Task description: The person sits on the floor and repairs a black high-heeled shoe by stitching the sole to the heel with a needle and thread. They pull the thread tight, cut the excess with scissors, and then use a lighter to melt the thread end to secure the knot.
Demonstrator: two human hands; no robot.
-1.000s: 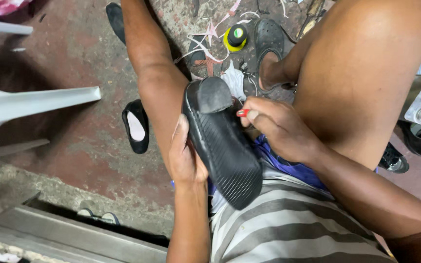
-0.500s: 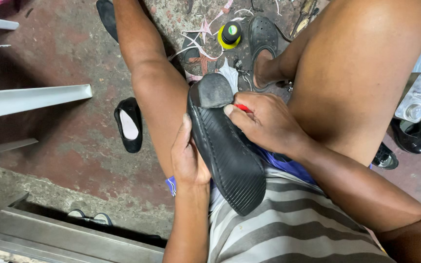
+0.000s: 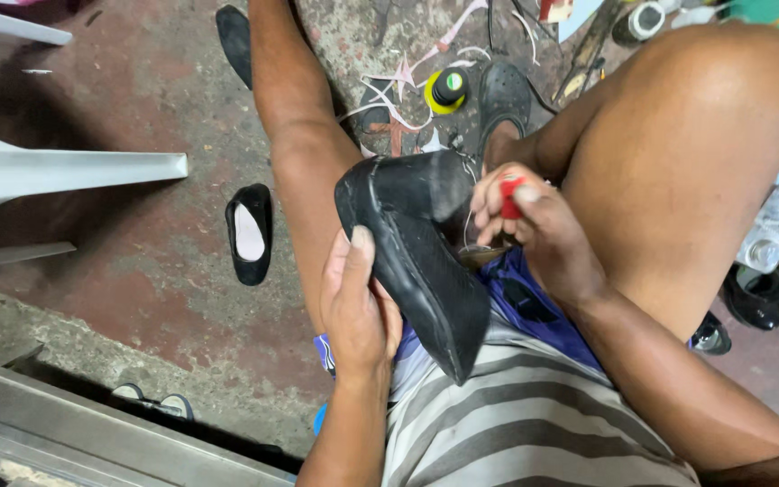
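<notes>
A black shoe [image 3: 412, 261] is held sole-up on the lap
It is gripped by the left hand [image 3: 358, 311], fingers wrapped; a red-handled tool [image 3: 509, 197] is pinched in the right hand [image 3: 534, 230]

I'm holding a black shoe [image 3: 416, 261] sole-up over my lap, and I'm pinching a small red tool [image 3: 510, 198] at its heel.

A small round container [image 3: 444, 90] stands on the floor between the legs, seen from above: yellow rim, black cap, and a small green-and-white label on top. At the top edge a red-and-white box [image 3: 555, 9] is cut off by the frame, with a roll of tape [image 3: 639, 22] just right of it. At the far right, clear plastic packaging [image 3: 775, 230] lies crumpled beside dark shoes. No signs or screens are in view.
</notes>
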